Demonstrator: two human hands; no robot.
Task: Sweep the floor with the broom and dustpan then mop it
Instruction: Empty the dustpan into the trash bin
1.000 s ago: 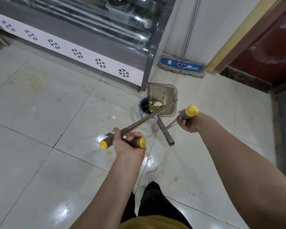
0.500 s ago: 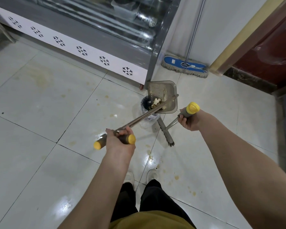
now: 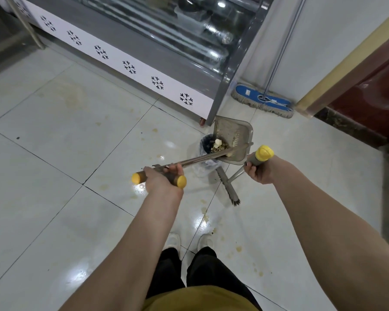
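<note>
My left hand (image 3: 162, 178) grips the yellow-capped cross handle of the grey dustpan (image 3: 233, 133). The pan is tilted over a small bin (image 3: 206, 144) lined with a clear bag, and a heap of scraps lies at the pan's lower edge above the bin mouth. My right hand (image 3: 257, 171) holds the yellow-topped grip of the broom (image 3: 228, 187), whose narrow brush head rests on the tiles just right of the bin. A flat mop with a blue head (image 3: 264, 102) leans on the white wall at the back.
A glass-fronted display counter (image 3: 144, 48) with a white snowflake-patterned base runs along the back left. A dark red door (image 3: 373, 93) and its yellow frame stand at the right. Yellowish stains (image 3: 204, 217) dot the glossy tiles around my feet (image 3: 189, 241).
My left hand has moved up and away from me, tipping the dustpan steeper over the bin. The scraps have slid toward the bin. The broom and my right hand have barely moved.
</note>
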